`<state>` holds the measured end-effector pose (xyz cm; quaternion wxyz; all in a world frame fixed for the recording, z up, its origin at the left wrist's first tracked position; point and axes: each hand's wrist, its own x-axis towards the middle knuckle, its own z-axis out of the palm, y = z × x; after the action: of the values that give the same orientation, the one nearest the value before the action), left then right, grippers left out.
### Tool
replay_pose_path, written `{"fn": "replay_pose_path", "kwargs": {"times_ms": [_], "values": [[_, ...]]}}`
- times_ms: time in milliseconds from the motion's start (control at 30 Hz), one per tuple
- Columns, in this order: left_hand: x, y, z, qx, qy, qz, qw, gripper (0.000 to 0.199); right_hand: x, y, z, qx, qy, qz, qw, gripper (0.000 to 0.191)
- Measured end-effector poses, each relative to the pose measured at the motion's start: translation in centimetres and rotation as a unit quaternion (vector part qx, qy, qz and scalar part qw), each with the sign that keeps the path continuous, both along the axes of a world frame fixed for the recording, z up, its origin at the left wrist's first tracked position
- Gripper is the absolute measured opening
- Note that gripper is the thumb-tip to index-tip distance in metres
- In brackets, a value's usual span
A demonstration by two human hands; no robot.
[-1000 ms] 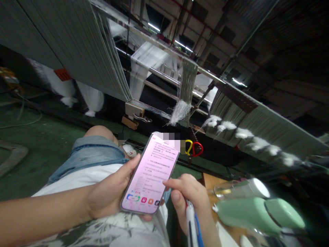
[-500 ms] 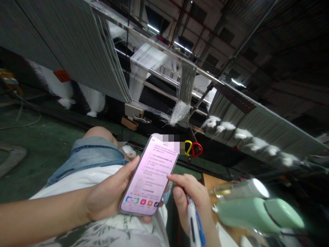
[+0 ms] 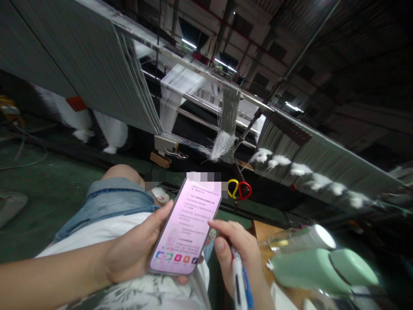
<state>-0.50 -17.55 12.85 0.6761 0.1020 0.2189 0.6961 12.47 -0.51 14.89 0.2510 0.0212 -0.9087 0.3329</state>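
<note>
A smartphone with a lit pinkish screen of text and a row of coloured icons rests in my left hand. My left thumb lies along its near edge and the fingers wrap beneath it. My right hand is at the phone's right side, its index fingertip at the screen edge; whether it touches I cannot tell. A white pen with a blue clip is held in the same hand, under the thumb and curled fingers. The top of the screen is blurred out.
Ahead stands a loom frame with grey heddles and tied bundles of white yarn. Red and yellow scissors hang from it. At right, a wooden table bears a green bottle and a clear cup.
The view has shifted slightly, so the loom and phone sit a little lower and to the left. Both hands keep their hold; the index finger stays at the screen's right edge.
</note>
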Motion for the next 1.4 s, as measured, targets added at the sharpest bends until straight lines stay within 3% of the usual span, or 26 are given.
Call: {"fn": "replay_pose_path", "kwargs": {"times_ms": [967,1400], "values": [[0.03,0.07,0.55,-0.003,0.003,-0.001,1.000,0.062,-0.36,0.02,-0.07,0.017,0.034,0.001,0.999,0.026],[-0.08,0.04,0.67,0.008,0.018,-0.003,1.000,0.062,-0.23,-0.23,0.19,0.006,0.087,-0.049,0.995,0.027]]}}
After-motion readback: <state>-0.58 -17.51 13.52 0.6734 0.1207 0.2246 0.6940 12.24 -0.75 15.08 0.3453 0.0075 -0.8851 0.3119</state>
